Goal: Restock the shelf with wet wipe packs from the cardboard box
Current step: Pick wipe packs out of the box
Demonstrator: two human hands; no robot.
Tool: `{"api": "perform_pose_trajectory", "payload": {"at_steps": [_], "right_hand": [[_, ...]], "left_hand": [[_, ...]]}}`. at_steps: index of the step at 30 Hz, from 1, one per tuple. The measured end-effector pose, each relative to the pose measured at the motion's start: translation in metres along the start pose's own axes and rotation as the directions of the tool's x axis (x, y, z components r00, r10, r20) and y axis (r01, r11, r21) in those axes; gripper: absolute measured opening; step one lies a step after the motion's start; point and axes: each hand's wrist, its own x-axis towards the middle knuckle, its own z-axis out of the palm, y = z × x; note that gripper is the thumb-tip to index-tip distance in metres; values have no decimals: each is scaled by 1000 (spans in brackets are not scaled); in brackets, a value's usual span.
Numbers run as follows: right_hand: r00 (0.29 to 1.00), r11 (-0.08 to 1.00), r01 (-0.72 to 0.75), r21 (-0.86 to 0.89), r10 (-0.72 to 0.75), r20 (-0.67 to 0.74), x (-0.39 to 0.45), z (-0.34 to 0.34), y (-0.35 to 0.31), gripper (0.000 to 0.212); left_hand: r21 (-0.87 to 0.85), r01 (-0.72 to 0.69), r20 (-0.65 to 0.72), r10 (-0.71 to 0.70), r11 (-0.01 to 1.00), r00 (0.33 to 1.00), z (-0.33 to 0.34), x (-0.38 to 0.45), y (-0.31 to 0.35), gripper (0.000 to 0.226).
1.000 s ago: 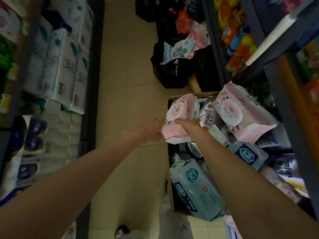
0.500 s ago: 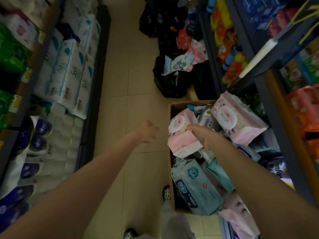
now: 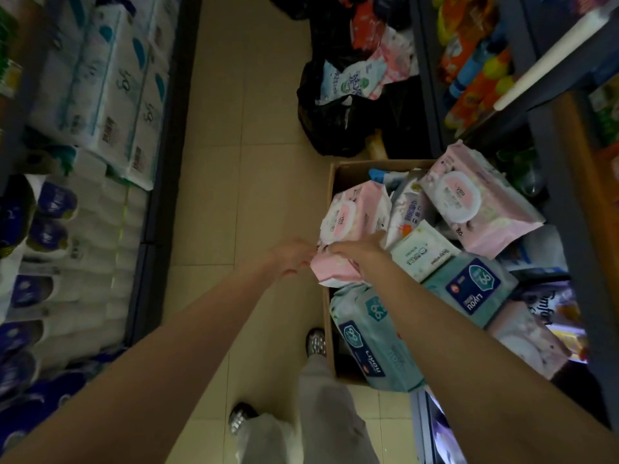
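A cardboard box (image 3: pixel 330 202) on the floor at the right holds several wet wipe packs. A pink pack (image 3: pixel 355 219) leans at the box's left wall. My right hand (image 3: pixel 360 251) grips its lower end from the right. My left hand (image 3: pixel 293 257) touches the same end from the left with curled fingers. A second pink pack (image 3: pixel 479 202) lies at the box's far right. Two teal packs (image 3: pixel 375 343) (image 3: pixel 469 288) and a small white pack (image 3: pixel 422 251) lie nearer to me.
Tissue and toilet roll packs (image 3: pixel 100 85) fill the left shelving. The right shelf unit (image 3: pixel 569 169) holds bottles and bags. Black bags (image 3: pixel 338 122) with more packs sit beyond the box. My shoes (image 3: pixel 316 341) stand on the tiled aisle floor beside the box.
My left hand, apart from the pack half a second ago, has come back to the pink pack's lower end. My right hand has kept hold of it.
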Motion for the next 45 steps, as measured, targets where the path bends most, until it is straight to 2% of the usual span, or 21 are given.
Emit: {"api": "perform_pose_trajectory", "payload": {"at_steps": [3, 5, 8, 10, 12, 15, 17, 19, 21, 24, 26, 27, 29, 31, 34, 37, 38, 40, 42, 43, 45], "right_hand": [[994, 991, -21, 134, 6, 105, -4, -11, -9, 118], [980, 994, -8, 110, -14, 197, -16, -31, -22, 88], [933, 997, -66, 49, 44, 357, -50, -67, -45, 40], [903, 995, -28, 97, -16, 428, -72, -82, -57, 35], [849, 984, 116, 133, -168, 501, -99, -85, -75, 32], [712, 918, 332, 218, -395, 580, -147, -74, -117, 41], [604, 865, 440, 241, -483, 634, -181, -59, -147, 56], [515, 822, 509, 255, -529, 675, -216, -36, -173, 66], [415, 763, 590, 264, -567, 711, -250, -7, -195, 74], [286, 643, 699, 313, -652, 703, -313, 49, -223, 78], [200, 575, 710, 407, -719, 666, -364, 92, -238, 69], [171, 548, 708, 446, -745, 644, -390, 115, -244, 67], [77, 502, 703, 503, -758, 647, -438, 161, -256, 78], [-68, 461, 692, 556, -725, 686, -484, 212, -263, 93], [-298, 403, 620, 673, -673, 677, -568, 285, -256, 104], [-449, 346, 555, 757, -641, 622, -652, 350, -240, 104], [-478, 331, 545, 770, -633, 610, -677, 368, -236, 98], [-504, 306, 549, 778, -621, 600, -723, 400, -227, 69], [-510, 301, 575, 760, -595, 621, -758, 430, -219, 50], [-512, 297, 591, 750, -581, 633, -771, 444, -215, 52], [-504, 329, 618, 714, -532, 681, -791, 469, -208, 67]], "left_hand": [[-50, -1, -40, -1, 999, 999, -7, 2, 0, 18], [-100, 3, -65, -10, 995, 998, -14, -4, 2, 13], [-148, 19, 2, -19, 989, 1000, -22, -18, 17, 38], [-164, 22, 74, -10, 986, 997, -29, -29, 33, 59], [-196, -41, 101, 62, 980, 993, -43, -47, 52, 62], [-358, -207, 125, 266, 911, 956, -82, -86, 78, 46], [-490, -313, 93, 406, 814, 909, -120, -113, 83, 55], [-598, -426, 16, 541, 679, 841, -156, -144, 82, 57], [-631, -552, -136, 623, 545, 770, -190, -175, 78, 61], [-527, -737, -416, 628, 423, 658, -255, -237, 65, 83], [-349, -838, -539, 642, 419, 545, -304, -288, 47, 96], [-252, -868, -569, 661, 427, 490, -326, -318, 36, 94], [-60, -900, -585, 715, 432, 382, -373, -375, 11, 82], [100, -897, -606, 741, 431, 289, -410, -437, -19, 88], [230, -873, -684, 709, 430, 169, -450, -521, -70, 100], [282, -883, -757, 653, 376, 36, -481, -587, -119, 79], [277, -893, -787, 617, 354, 1, -488, -608, -136, 73], [294, -892, -843, 533, 342, -73, -501, -647, -169, 66], [367, -835, -876, 454, 410, -163, -513, -682, -203, 67], [403, -783, -881, 431, 473, -193, -518, -699, -219, 74], [421, -654, -896, 402, 628, -191, -522, -731, -247, 85]]}}
